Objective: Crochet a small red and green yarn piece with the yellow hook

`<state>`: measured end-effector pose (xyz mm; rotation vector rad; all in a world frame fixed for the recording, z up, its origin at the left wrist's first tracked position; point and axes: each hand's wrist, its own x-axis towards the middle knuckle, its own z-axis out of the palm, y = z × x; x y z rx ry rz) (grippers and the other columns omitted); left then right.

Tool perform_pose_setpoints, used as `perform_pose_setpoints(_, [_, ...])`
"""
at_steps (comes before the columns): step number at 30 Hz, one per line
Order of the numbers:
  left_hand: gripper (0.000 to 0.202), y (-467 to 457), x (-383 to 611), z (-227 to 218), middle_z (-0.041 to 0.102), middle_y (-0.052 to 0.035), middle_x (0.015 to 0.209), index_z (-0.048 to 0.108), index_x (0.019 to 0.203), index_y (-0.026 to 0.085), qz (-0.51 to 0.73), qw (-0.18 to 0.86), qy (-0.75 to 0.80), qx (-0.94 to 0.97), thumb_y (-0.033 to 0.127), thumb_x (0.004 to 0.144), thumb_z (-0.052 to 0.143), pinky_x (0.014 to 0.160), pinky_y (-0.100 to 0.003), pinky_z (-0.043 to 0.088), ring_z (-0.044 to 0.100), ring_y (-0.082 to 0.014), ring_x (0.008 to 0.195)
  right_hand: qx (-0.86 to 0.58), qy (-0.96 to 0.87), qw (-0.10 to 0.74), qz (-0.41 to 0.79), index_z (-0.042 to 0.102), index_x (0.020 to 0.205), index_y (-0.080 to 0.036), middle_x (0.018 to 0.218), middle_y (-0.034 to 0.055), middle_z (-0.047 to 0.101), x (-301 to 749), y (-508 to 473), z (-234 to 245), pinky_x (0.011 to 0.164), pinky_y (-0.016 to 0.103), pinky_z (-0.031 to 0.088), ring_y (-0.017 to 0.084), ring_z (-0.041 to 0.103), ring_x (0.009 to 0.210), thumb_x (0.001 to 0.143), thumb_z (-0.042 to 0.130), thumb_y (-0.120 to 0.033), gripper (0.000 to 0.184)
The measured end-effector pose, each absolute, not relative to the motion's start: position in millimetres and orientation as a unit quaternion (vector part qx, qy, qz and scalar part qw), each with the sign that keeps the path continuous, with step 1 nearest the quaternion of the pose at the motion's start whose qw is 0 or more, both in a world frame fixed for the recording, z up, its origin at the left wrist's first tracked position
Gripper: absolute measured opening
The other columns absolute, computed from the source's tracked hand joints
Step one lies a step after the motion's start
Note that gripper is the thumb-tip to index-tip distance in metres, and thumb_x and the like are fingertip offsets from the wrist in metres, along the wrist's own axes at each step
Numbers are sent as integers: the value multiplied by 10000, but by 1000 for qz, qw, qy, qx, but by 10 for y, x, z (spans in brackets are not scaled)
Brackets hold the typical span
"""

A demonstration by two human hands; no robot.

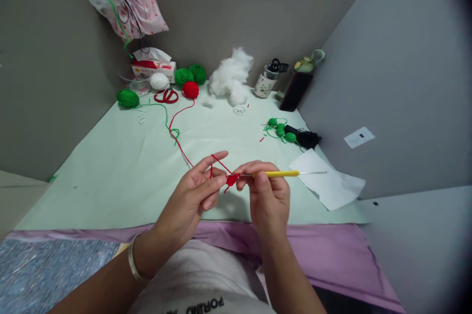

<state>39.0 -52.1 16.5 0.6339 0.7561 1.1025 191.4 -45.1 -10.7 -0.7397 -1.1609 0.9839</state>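
My left hand pinches a small red crochet piece, with red yarn looped over its raised forefinger. That strand runs back across the table to a red yarn ball. My right hand grips a crochet hook with a yellow handle; its tip meets the red piece and its metal end points right. Both hands hover above the pale green table, near its front edge.
At the back lie green yarn balls, a white ball, a tissue box, white stuffing, a jar and a dark bottle. Small green crochet pieces and white paper lie to the right.
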Motion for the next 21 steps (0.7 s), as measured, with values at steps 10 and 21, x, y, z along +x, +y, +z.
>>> perform_pose_setpoints(10, [552, -530, 419, 104, 633, 51, 790, 672, 1351, 224, 556, 610, 410, 388, 243, 842, 884, 481, -163, 319, 414, -38, 539, -370, -755, 539, 48, 710, 1225, -250, 1055, 51, 758, 1972, -608, -128, 832, 334, 614, 185, 718, 972, 1001, 596, -77, 304])
perform_pose_setpoints(21, [501, -505, 399, 189, 630, 44, 759, 682, 1314, 151, 497, 758, 329, 265, 210, 849, 861, 424, -153, 181, 224, 24, 439, -339, -569, 684, 307, 786, 1010, -262, 887, 26, 696, 1936, -554, -142, 596, 315, 563, 150, 652, 689, 1043, 584, -220, 209])
